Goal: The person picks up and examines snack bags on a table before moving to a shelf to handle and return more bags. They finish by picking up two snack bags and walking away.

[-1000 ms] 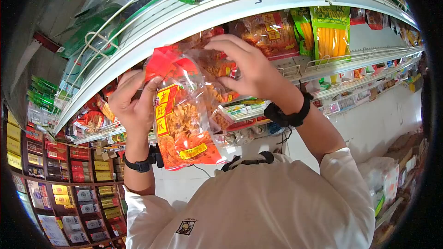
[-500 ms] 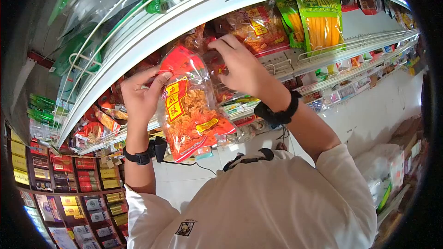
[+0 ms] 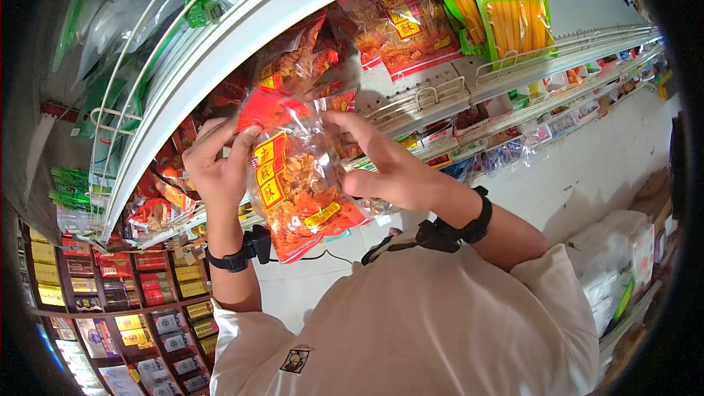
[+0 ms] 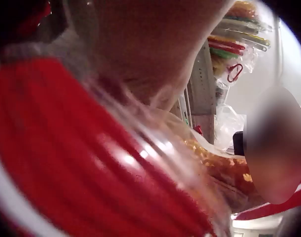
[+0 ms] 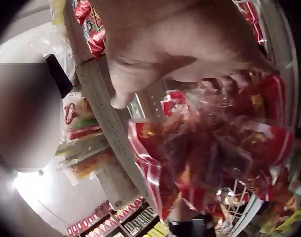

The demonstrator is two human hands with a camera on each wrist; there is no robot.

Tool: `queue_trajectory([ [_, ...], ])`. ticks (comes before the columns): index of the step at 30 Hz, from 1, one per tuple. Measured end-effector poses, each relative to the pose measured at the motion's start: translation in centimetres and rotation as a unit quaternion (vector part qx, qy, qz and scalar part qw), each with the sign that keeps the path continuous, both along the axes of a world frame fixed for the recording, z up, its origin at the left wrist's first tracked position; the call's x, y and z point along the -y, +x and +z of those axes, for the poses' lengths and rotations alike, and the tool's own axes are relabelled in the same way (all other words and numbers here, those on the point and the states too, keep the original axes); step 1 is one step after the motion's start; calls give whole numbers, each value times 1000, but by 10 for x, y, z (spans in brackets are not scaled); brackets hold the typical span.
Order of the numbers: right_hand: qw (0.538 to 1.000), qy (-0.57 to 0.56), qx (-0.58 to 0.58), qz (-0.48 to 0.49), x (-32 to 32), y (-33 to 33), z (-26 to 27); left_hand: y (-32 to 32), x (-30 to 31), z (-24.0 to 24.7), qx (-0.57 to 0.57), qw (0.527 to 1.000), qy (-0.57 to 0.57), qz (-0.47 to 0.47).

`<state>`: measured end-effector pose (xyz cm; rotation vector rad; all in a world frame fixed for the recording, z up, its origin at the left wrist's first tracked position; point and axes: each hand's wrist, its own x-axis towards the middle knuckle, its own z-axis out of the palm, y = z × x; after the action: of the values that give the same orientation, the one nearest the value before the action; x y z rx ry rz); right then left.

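Observation:
My left hand (image 3: 220, 165) pinches the upper left edge of a clear snack bag (image 3: 297, 176) with red ends, filled with orange twisted crisps. The bag hangs in front of the shelf, its yellow and red label facing me. Beside its right edge is my right hand (image 3: 389, 176), fingers stretched towards the bag's upper part and thumb apart from them. In the left wrist view, the bag's red end (image 4: 81, 138) fills the lower left. The right wrist view shows the right hand (image 5: 175, 39) spread above shiny red-edged packaging (image 5: 205, 148).
More red snack bags (image 3: 403, 22) lie on the shelf behind, beside green packets of yellow sticks (image 3: 513, 18). A white shelf edge (image 3: 213, 37) curves overhead, with wire rails (image 3: 440, 95) lower down. Boxes fill a rack (image 3: 110, 308) at lower left.
The right hand has come down from the shelf's bags to the held bag's right side, its fingers and thumb spreading wider. The left hand keeps its pinch. The head view has shifted.

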<state>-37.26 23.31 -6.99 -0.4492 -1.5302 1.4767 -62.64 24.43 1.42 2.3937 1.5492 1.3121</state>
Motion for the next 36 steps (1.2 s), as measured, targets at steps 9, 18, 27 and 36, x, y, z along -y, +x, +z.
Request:
queue_trajectory([
  [9,973,-200,-53,101,6,-22,18,21,6,1,-40,999,18,5],
  [18,869,-417,-208,169,22,-40,13,33,6,5,-85,996,10,-29],
  [27,895,-387,-179,128,17,-60,-16,32,12,5,33,998,-39,-45],
  [36,892,-385,-210,110,26,-54,-28,-11,9,-17,238,970,-22,-44],
])
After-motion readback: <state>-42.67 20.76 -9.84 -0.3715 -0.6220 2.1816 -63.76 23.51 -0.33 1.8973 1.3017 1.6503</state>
